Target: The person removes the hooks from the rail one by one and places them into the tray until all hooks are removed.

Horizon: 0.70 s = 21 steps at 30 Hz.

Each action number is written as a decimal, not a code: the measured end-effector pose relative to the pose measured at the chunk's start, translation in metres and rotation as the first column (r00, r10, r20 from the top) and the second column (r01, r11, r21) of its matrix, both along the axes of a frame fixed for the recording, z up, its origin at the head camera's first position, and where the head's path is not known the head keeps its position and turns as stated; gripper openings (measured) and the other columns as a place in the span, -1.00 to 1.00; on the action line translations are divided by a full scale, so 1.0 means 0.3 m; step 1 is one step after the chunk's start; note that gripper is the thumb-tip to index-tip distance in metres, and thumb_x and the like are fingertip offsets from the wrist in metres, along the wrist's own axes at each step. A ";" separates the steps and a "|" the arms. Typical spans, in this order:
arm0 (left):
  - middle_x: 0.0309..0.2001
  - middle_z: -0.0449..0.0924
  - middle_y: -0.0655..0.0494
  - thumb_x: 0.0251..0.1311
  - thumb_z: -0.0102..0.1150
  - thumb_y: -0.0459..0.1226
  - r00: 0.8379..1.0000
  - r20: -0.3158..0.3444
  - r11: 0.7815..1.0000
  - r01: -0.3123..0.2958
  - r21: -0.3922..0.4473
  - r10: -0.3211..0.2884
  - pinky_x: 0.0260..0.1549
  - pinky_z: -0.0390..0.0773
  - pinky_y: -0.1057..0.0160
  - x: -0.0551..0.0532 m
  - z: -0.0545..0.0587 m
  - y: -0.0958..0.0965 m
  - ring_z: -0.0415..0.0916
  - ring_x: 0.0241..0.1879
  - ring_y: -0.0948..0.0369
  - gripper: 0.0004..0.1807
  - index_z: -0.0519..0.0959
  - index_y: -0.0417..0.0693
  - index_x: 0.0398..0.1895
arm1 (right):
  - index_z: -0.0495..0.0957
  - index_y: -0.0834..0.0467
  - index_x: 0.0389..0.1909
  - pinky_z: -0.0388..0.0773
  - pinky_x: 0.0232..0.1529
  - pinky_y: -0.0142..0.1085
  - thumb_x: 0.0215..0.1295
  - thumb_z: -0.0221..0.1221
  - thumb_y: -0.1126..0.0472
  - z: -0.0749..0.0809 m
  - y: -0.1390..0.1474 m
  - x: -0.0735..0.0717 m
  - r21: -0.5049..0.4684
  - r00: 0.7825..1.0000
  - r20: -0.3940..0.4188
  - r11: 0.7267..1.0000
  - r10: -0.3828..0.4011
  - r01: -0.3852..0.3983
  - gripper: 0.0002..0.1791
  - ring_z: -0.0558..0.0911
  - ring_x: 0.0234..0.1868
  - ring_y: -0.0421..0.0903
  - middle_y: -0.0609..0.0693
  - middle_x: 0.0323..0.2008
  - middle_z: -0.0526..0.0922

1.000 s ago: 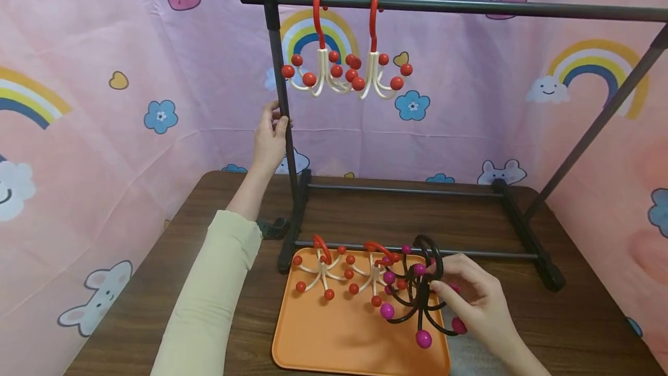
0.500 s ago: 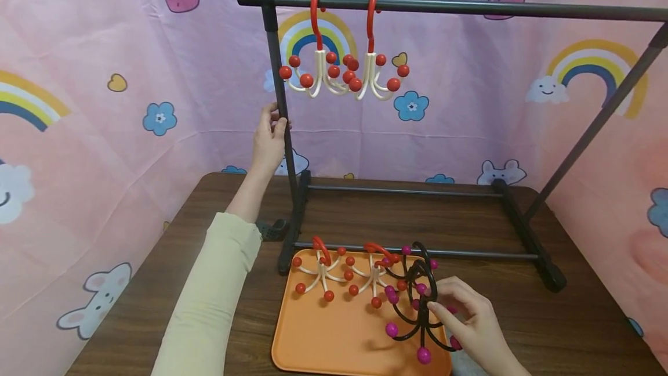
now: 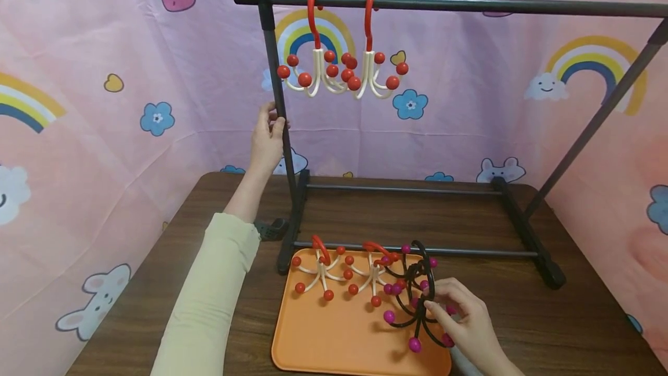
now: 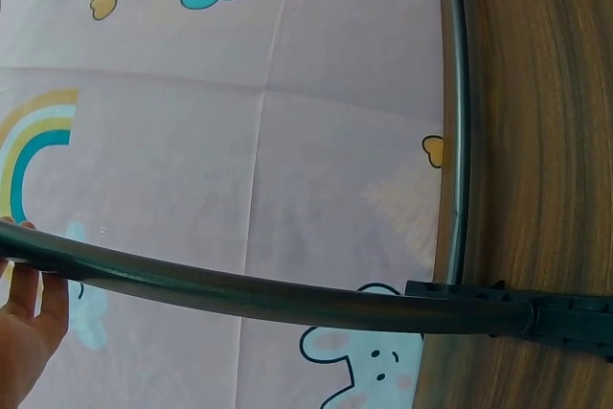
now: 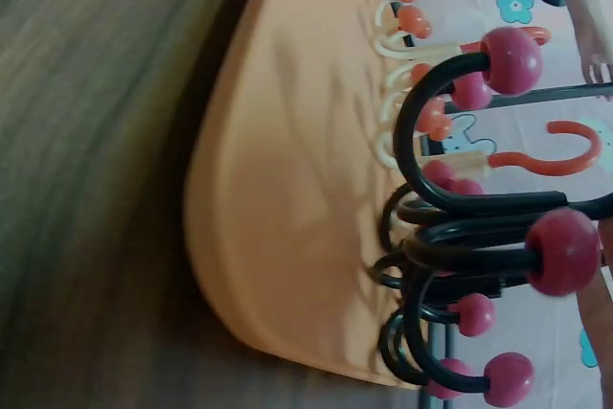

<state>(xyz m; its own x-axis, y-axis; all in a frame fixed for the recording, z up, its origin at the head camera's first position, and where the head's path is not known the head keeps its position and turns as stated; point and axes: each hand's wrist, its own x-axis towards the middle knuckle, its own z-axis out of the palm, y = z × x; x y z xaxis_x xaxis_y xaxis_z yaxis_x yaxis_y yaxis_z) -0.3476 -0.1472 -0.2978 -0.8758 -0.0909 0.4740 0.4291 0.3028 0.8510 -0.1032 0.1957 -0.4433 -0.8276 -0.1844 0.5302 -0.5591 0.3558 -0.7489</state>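
My left hand (image 3: 267, 143) grips the dark left post (image 3: 272, 68) of a hanging rack, thumb in front and fingers wrapped behind. In the left wrist view the hand (image 4: 34, 337) shows at the lower left, on the post (image 4: 239, 296). My right hand (image 3: 467, 315) pinches a black multi-prong hook hanger (image 3: 419, 312) with magenta ball tips by its stem, low over the right side of an orange tray (image 3: 334, 341). A second black hanger (image 3: 400, 274) lies just behind it, partly hidden. Two cream hangers with red balls and hooks (image 3: 320, 271) lie at the tray's back.
Two more cream-and-red hangers (image 3: 318, 65) hang from the rack's top bar (image 3: 443, 3), near its left end. The rack's lower front bar (image 3: 485, 253) runs just behind the tray. The wooden table (image 3: 590, 329) meets a patterned cloth backdrop (image 3: 209, 62).
My right hand has lowered the black hanger toward the tray, then shifted it slightly left. The left hand stays on the post.
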 end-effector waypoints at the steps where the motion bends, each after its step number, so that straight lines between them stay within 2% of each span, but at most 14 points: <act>1: 0.00 0.35 -0.05 0.37 -0.22 -0.24 1.000 -0.002 1.000 0.000 0.001 0.000 -0.07 0.38 0.18 0.002 0.000 -0.001 0.45 -0.03 0.06 -0.63 0.21 0.06 0.22 | 0.53 0.21 -0.25 0.54 -0.27 -0.45 0.02 0.20 0.54 -0.006 -0.003 0.000 0.003 1.000 -0.003 1.000 -0.009 0.010 -0.73 0.54 -0.23 -0.30 0.09 -0.24 0.52; 8: -0.03 0.36 -0.01 0.37 -0.20 -0.23 1.000 -0.014 1.000 -0.008 -0.004 0.008 -0.11 0.38 0.22 0.005 -0.001 -0.002 0.46 -0.06 0.09 -0.64 0.22 0.04 0.21 | 0.54 0.22 -0.28 0.51 -0.28 -0.51 -0.06 0.23 0.58 -0.041 -0.016 0.016 0.030 0.996 -0.057 0.997 -0.063 0.065 -0.68 0.54 -0.23 -0.30 0.06 -0.25 0.54; 11: -0.03 0.36 0.00 0.37 -0.21 -0.23 1.000 -0.016 1.000 -0.010 -0.004 0.010 -0.12 0.38 0.23 0.002 -0.001 -0.001 0.46 -0.07 0.12 -0.63 0.21 0.05 0.22 | 0.55 0.22 -0.33 0.48 -0.30 -0.54 -0.15 0.25 0.63 -0.032 -0.031 0.034 0.036 0.994 -0.097 0.997 -0.058 0.062 -0.65 0.53 -0.22 -0.30 0.08 -0.28 0.55; 16: -0.02 0.36 -0.04 0.37 -0.22 -0.24 1.000 -0.012 1.000 -0.010 0.001 0.010 -0.11 0.38 0.24 0.003 0.001 0.000 0.46 -0.08 0.15 -0.63 0.21 0.05 0.22 | 0.53 0.21 -0.42 0.41 -0.22 -0.60 -0.28 0.28 0.67 -0.015 -0.045 0.047 0.035 0.986 -0.165 0.999 -0.026 0.032 -0.61 0.52 -0.21 -0.23 0.10 -0.32 0.55; 21: 0.00 0.36 -0.09 0.37 -0.22 -0.24 1.000 -0.004 1.000 -0.004 -0.003 0.004 -0.11 0.39 0.22 0.009 0.002 0.001 0.46 -0.06 0.12 -0.63 0.21 0.07 0.22 | 0.54 0.17 -0.36 0.39 -0.13 -0.60 -0.25 0.29 0.63 -0.062 -0.020 0.032 0.065 0.987 -0.162 0.998 -0.002 0.013 -0.59 0.53 -0.17 -0.21 0.06 -0.28 0.57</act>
<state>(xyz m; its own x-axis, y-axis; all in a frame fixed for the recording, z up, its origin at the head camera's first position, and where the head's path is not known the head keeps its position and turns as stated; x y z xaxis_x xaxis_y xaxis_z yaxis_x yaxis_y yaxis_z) -0.3449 -0.1469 -0.2973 -0.8737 -0.0927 0.4776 0.4313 0.3065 0.8485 -0.0937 0.1897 -0.4618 -0.7337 -0.2174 0.6438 -0.6678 0.4056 -0.6241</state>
